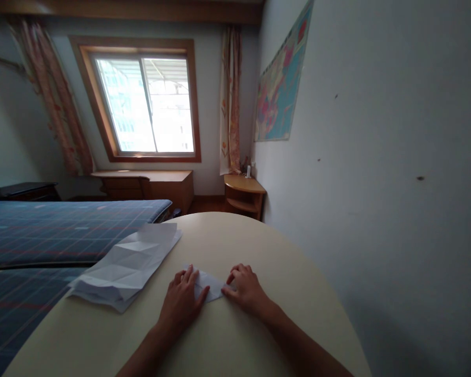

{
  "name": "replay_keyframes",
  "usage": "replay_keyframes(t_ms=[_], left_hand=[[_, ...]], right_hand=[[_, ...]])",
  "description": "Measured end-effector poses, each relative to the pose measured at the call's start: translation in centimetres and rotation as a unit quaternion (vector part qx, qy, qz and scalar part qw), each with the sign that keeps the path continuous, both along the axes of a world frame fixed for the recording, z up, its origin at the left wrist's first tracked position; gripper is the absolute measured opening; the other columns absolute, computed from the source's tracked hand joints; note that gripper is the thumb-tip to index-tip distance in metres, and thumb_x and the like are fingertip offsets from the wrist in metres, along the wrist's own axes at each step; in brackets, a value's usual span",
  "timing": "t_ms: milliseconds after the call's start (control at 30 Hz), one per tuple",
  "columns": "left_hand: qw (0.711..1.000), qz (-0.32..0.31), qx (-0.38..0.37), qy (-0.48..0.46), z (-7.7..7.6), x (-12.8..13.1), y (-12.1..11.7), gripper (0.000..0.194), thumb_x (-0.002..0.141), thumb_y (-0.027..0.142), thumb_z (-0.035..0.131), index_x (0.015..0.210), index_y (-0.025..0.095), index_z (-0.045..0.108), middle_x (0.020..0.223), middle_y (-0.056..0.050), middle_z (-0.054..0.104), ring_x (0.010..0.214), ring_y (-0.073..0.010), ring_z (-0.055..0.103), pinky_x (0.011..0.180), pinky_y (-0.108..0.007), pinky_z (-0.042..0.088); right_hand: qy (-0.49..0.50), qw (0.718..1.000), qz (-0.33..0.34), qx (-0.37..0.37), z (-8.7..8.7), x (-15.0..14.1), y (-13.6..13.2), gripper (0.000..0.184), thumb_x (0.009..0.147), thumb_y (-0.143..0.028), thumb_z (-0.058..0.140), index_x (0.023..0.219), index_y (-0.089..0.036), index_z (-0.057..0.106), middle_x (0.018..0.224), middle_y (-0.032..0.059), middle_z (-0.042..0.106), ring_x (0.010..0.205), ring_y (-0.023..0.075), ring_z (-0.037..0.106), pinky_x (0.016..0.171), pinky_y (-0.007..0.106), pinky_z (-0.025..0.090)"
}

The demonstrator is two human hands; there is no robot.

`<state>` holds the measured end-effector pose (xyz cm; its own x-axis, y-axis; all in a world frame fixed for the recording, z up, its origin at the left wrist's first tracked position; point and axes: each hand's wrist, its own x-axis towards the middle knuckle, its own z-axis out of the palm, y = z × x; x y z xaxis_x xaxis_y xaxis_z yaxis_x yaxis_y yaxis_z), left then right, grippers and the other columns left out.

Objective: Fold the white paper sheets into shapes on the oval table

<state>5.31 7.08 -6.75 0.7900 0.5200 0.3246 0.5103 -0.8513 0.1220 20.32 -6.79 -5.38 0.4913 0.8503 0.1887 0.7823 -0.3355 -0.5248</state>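
A small folded piece of white paper (pixel 209 285) lies on the cream round table (pixel 259 246) in front of me. My left hand (pixel 182 301) rests flat on its left part, fingers stretched out and pressing down. My right hand (pixel 245 288) sits at the paper's right end with its fingers curled, the tips pressing the paper's edge. Most of the paper is hidden under both hands.
A stack of creased white sheets (pixel 127 264) lies at the table's left edge. A bed with a blue plaid cover (pixel 55 230) stands to the left. A white wall (pixel 377 183) runs close along the right. A window, desk and corner shelf are far behind.
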Motion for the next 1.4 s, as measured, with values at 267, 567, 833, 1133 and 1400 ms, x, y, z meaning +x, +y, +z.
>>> replay_keyframes(t_ms=[267, 567, 833, 1133, 1400], left_hand=[[0.998, -0.043, -0.022, -0.036, -0.7, 0.2, 0.2, 0.045, 0.085, 0.038, 0.043, 0.124, 0.015, 0.044, 0.131, -0.012, 0.048, 0.123, -0.0226, 0.040, 0.103, -0.039, 0.030], [0.987, -0.054, -0.073, -0.135, -1.5, 0.5, 0.5, 0.052, 0.087, 0.037, 0.041, 0.131, 0.011, 0.028, 0.135, -0.015, 0.041, 0.124, -0.0225, 0.039, 0.103, -0.037, 0.034], [0.976, -0.060, -0.063, -0.198, -2.2, 0.8, 0.8, 0.053, 0.086, 0.032, 0.043, 0.131, 0.015, 0.021, 0.133, -0.016, 0.037, 0.127, -0.0256, 0.033, 0.104, -0.047, 0.032], [0.985, -0.055, -0.042, -0.159, -2.6, 0.5, 0.9, 0.052, 0.083, 0.032, 0.044, 0.129, 0.012, 0.031, 0.127, -0.016, 0.046, 0.118, -0.0273, 0.044, 0.098, -0.046, 0.037], [0.982, -0.059, -0.056, -0.168, -2.3, 0.5, 0.8, 0.052, 0.082, 0.035, 0.046, 0.128, 0.013, 0.035, 0.129, -0.016, 0.046, 0.118, -0.0281, 0.044, 0.097, -0.045, 0.039]], right_hand=[[0.063, 0.998, 0.000, -0.015, 0.7, -0.7, -0.3, 0.019, 0.071, -0.038, 0.066, 0.072, -0.020, 0.067, 0.086, 0.0067, 0.064, 0.090, 0.0231, 0.053, 0.077, 0.032, 0.038], [0.148, 0.986, 0.043, 0.059, 1.0, -0.5, -0.4, 0.018, 0.074, -0.034, 0.065, 0.075, -0.016, 0.061, 0.075, 0.0027, 0.066, 0.067, 0.0140, 0.060, 0.057, 0.022, 0.041], [0.156, 0.986, 0.010, 0.061, 1.8, -1.1, -0.3, 0.028, 0.076, -0.041, 0.060, 0.085, -0.015, 0.063, 0.084, 0.0060, 0.066, 0.071, 0.0157, 0.060, 0.063, 0.025, 0.043], [0.083, 0.988, 0.131, -0.017, 2.4, -0.4, -1.8, 0.048, 0.052, -0.050, 0.077, 0.088, -0.020, 0.067, 0.099, 0.0063, 0.058, 0.094, 0.0222, 0.050, 0.082, 0.030, 0.038], [0.197, 0.975, 0.092, 0.050, 0.6, -0.4, -0.8, 0.020, 0.062, -0.034, 0.074, 0.071, -0.017, 0.067, 0.081, 0.0048, 0.063, 0.082, 0.0189, 0.056, 0.075, 0.028, 0.039]])
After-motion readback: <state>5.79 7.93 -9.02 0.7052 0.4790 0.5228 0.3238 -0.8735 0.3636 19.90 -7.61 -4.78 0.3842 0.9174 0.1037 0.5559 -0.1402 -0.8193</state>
